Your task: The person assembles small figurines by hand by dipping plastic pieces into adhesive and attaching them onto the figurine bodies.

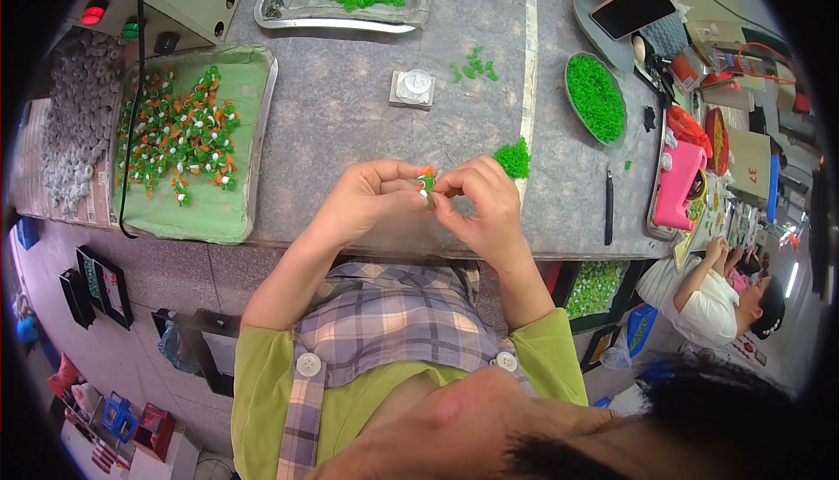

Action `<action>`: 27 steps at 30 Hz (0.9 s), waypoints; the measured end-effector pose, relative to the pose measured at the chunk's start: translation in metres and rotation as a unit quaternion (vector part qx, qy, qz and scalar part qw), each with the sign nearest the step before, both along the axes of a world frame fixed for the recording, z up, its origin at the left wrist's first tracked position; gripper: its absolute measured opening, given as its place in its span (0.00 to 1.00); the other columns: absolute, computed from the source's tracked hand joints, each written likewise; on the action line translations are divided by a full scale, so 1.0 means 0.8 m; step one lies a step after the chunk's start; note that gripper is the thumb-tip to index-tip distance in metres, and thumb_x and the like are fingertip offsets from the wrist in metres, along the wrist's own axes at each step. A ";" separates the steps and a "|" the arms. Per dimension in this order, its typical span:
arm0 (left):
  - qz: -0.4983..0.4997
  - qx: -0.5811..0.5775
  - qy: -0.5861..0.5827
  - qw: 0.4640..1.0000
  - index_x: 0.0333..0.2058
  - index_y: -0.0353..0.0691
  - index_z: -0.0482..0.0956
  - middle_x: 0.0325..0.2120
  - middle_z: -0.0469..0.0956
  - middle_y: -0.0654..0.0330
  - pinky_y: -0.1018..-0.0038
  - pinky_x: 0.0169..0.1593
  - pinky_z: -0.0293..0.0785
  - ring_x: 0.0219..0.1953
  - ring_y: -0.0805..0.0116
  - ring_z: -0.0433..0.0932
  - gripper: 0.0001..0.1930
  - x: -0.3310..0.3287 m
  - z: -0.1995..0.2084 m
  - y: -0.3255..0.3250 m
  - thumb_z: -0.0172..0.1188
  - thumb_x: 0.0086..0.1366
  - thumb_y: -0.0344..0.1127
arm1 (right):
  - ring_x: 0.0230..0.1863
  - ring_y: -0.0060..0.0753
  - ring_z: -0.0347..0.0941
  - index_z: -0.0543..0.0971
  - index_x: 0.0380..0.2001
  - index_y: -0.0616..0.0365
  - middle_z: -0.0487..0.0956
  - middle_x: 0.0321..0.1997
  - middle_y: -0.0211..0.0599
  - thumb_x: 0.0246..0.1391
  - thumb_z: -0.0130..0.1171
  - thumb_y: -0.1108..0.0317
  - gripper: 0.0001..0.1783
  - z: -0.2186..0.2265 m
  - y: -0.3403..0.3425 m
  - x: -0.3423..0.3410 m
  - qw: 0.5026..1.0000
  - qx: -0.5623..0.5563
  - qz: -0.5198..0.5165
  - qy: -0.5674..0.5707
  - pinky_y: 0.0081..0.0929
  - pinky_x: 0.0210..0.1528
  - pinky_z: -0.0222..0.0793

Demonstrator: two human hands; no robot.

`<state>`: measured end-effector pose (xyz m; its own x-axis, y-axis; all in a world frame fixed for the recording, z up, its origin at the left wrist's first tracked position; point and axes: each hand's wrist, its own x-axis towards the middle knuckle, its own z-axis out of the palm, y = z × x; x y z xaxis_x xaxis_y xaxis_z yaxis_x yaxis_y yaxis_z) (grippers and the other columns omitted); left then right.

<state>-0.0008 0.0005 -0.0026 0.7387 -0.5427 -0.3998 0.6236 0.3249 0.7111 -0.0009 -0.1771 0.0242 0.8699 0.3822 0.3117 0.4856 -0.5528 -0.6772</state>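
Note:
Just above the table's near edge, my left hand (371, 196) pinches a small green, white and orange figurine (426, 182) between thumb and fingers. From the other side my right hand (485, 205) closes its thumb and fingertips on the same figurine. Its lower part is partly hidden by the fingers. Right of my right hand lies a small heap of bright green pieces (513, 159). Similar figurines (188, 130) are spread over a green-lined tray (253, 143) at the left. A few loose green pieces (474, 66) lie farther back, beside a small white block with a round top (414, 86).
A metal tray (336, 24) of green pieces stands at the back. To the right are a bowl of green pieces (596, 97), a thin dark-handled tool (609, 205), a phone (634, 8) and a pink container (682, 183). A black cable (138, 86) hangs at left. A co-worker (703, 296) sits far right.

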 end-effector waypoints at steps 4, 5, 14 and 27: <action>0.016 0.077 -0.043 0.996 0.42 0.31 0.71 0.29 0.78 0.59 0.84 0.36 0.69 0.32 0.80 0.74 0.16 -0.003 -0.002 -0.001 0.58 0.53 0.28 | 0.21 0.31 0.65 0.71 0.18 0.56 0.70 0.20 0.30 0.28 0.61 0.77 0.10 -0.004 0.003 0.005 0.996 -0.044 0.006 -0.083 0.25 0.23 0.60; 0.016 0.076 -0.043 0.996 0.42 0.31 0.71 0.29 0.78 0.59 0.84 0.36 0.69 0.32 0.80 0.74 0.16 -0.004 -0.001 -0.001 0.58 0.53 0.28 | 0.21 0.31 0.65 0.71 0.19 0.56 0.70 0.20 0.30 0.28 0.60 0.78 0.10 -0.006 0.003 0.007 0.991 -0.059 0.011 -0.117 0.25 0.23 0.60; -0.067 -0.015 0.032 0.997 0.41 0.31 0.72 0.29 0.78 0.55 0.82 0.37 0.70 0.32 0.75 0.76 0.15 0.009 0.006 0.022 0.57 0.53 0.29 | 0.23 0.31 0.66 0.71 0.20 0.56 0.70 0.21 0.30 0.29 0.60 0.76 0.10 0.002 -0.006 0.015 0.990 -0.024 0.088 -0.109 0.24 0.23 0.61; -0.011 -0.044 0.041 0.998 0.41 0.32 0.71 0.30 0.77 0.54 0.80 0.40 0.70 0.33 0.72 0.76 0.16 0.005 -0.002 0.027 0.58 0.54 0.31 | 0.27 0.14 0.61 0.69 0.29 0.59 0.67 0.25 0.23 0.49 0.53 0.70 0.05 -0.013 0.004 0.051 0.873 0.334 -0.086 0.344 0.13 0.30 0.57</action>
